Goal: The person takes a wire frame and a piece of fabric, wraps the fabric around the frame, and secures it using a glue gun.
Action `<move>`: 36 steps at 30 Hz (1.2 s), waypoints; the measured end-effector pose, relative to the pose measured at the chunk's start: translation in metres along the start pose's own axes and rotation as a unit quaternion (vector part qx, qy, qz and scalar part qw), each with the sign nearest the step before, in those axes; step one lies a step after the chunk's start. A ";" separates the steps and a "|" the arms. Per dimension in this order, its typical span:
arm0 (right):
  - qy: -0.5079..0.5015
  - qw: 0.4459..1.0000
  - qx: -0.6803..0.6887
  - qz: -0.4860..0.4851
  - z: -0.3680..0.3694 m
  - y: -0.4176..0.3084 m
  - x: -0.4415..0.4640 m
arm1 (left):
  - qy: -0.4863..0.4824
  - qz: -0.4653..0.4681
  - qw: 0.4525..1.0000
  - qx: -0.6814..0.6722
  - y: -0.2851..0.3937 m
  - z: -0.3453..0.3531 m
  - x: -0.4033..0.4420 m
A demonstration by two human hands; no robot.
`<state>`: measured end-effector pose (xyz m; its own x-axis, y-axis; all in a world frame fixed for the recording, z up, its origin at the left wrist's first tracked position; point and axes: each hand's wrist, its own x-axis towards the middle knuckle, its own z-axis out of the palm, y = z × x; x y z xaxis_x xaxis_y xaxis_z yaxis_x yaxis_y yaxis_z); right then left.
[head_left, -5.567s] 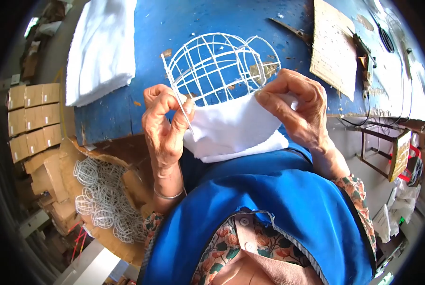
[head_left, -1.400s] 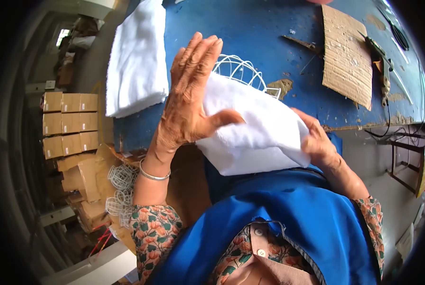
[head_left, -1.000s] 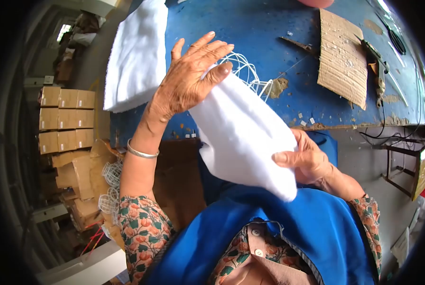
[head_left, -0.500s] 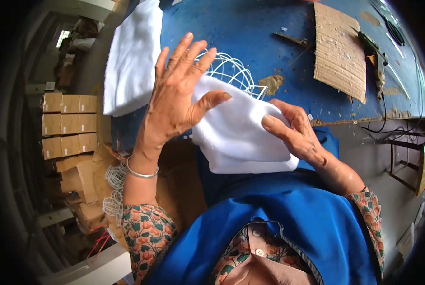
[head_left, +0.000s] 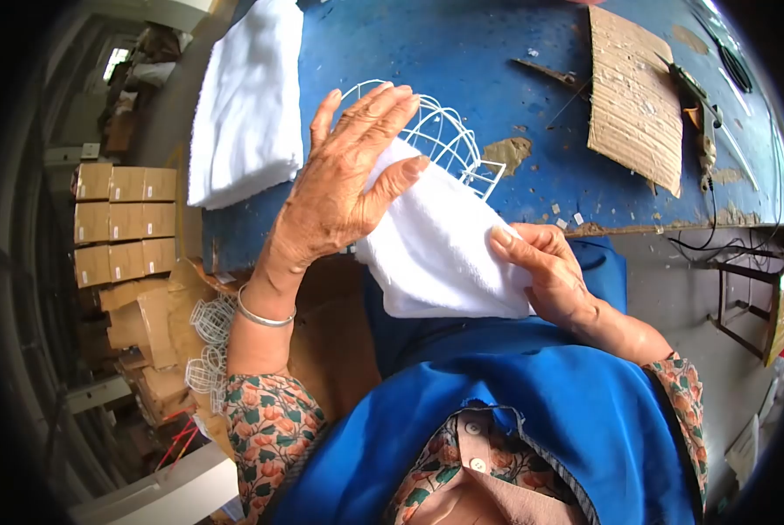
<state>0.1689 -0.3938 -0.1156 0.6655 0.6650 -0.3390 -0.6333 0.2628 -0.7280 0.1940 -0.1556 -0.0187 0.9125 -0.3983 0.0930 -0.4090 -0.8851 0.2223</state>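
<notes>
Right fingers [head_left: 505,239] are pinching white cloth [head_left: 444,245], its length slanting toward parted left fingers [head_left: 367,116], perhaps touching; wire frame [head_left: 444,136] is lying beyond.

The cloth [head_left: 449,249] is plain white, as are the wire frame [head_left: 445,136] and the folded stack [head_left: 250,109]. The surface [head_left: 392,44] is blue, worn to brownish patches; the cardboard sheet [head_left: 634,105] is ribbed tan. The apron [head_left: 541,394] is bright blue, the sleeve [head_left: 274,424] printed with orange flowers and green leaves, the bracelet [head_left: 267,321] silver.
</notes>
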 end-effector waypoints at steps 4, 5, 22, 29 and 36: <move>-0.013 0.999 0.024 0.020 -0.002 0.003 0.010 | 0.040 0.035 0.998 0.022 -0.001 0.004 0.002; -0.015 0.999 0.024 0.018 -0.002 0.003 0.012 | 0.063 0.035 0.997 -0.006 -0.002 0.006 0.002; -0.013 0.986 -0.131 -0.102 0.000 -0.012 0.015 | 0.186 -0.041 0.981 0.041 0.019 0.008 -0.025; -0.002 0.971 -0.176 -0.164 0.001 -0.023 0.017 | 0.304 -0.026 0.943 -0.136 0.012 0.017 -0.027; 0.022 0.968 -0.161 -0.189 0.011 -0.014 0.016 | 0.224 -0.209 0.924 -0.229 -0.020 0.003 -0.005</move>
<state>0.1840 -0.3794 -0.1045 0.8463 0.5317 -0.0308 -0.1889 0.2457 -0.9508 0.1972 -0.1362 -0.0262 0.9432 0.1859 0.2754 -0.0679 -0.7036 0.7074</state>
